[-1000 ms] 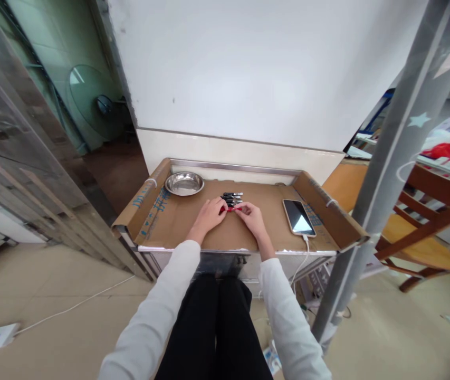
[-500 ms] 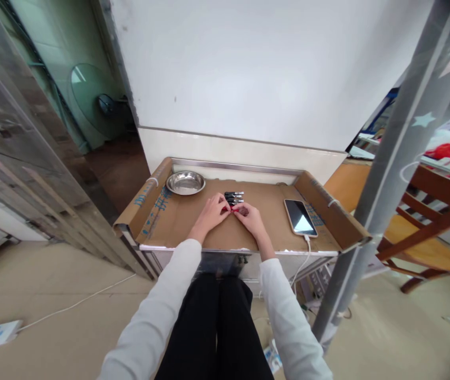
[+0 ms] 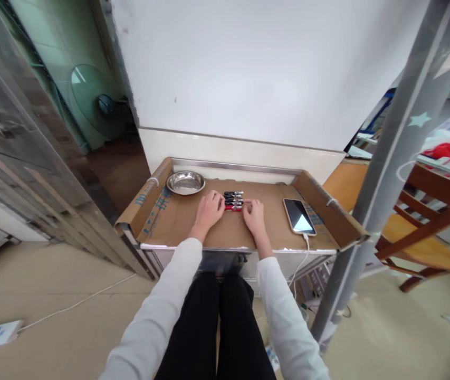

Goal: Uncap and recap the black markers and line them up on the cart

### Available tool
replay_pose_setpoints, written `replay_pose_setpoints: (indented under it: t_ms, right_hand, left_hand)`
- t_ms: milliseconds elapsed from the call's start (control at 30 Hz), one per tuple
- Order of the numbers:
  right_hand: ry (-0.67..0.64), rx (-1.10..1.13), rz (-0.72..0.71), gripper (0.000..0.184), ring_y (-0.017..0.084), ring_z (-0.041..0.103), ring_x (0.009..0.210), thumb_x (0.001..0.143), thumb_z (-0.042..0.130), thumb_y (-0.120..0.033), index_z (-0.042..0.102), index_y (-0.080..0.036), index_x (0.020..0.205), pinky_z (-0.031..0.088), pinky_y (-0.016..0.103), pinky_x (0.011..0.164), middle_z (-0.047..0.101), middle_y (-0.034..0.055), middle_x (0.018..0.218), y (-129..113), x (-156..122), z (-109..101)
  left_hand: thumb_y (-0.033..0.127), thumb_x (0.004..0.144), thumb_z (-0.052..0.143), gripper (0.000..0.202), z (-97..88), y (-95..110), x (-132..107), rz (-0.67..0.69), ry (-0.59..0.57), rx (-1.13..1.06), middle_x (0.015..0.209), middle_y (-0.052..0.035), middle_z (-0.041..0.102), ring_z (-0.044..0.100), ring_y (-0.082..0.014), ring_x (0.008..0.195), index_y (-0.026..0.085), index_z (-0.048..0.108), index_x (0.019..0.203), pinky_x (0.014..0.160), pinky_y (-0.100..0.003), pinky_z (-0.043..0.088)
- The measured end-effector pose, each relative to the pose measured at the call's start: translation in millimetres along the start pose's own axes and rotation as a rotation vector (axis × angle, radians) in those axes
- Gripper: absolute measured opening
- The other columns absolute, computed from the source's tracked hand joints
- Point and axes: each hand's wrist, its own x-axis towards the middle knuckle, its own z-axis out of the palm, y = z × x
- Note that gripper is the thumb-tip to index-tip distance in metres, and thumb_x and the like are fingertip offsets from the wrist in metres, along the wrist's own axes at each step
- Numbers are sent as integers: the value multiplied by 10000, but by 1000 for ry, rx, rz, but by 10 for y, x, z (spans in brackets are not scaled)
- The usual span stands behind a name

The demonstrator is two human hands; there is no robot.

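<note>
Brown cardboard lines the surface [image 3: 225, 232], matte and faintly creased, with flaps standing up as low walls along its left and right sides, blue print showing on them. Near the middle of it lie slim, straight pens in a close row: several black pens [image 3: 231, 199] and, nearest the person, one red pen [image 3: 233, 208]. The red pen's long axis runs left to right, parallel to the black ones, and pale or silvery ends show at the right of the row.

The left hand [image 3: 210, 209] rests with fingers loosely bent beside the row's left ends; the right hand [image 3: 254, 213] is half curled, fingertips just beside the right ends. Whether either hand grips or merely touches a pen, I cannot tell.

At the back left sits a shallow round dish [image 3: 185, 183] of polished metal, its bare bottom shiny. Toward the right lies a flat, glossy-screened phone [image 3: 299, 216] with rounded corners, a white cable [image 3: 306, 244] plugged into its near end.
</note>
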Motion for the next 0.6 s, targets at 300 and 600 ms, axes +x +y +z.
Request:
replay_pose_setpoints:
  t_ms: [300,600]
  right_hand:
    - [28,-376,143,289,287,527,983,794,370,-102,580,-86,992,366,395,873,603,216,1029,29,-72,124]
    - [31,-432,111,255,281,538,940,797,383,-128,581,-102,955,379,385,830,613,200,987,28,-89,121]
  left_hand:
    - [100,795,422,234,86,-102,-17,-344,-1,161,1045,-170,596,565,-271,989,119,537,997,828,-388,416]
    - [131,797,448,171,73,-76,-26,-333,-29,219,1004,-163,603,555,-271,969,141,527,949,828,-401,404]
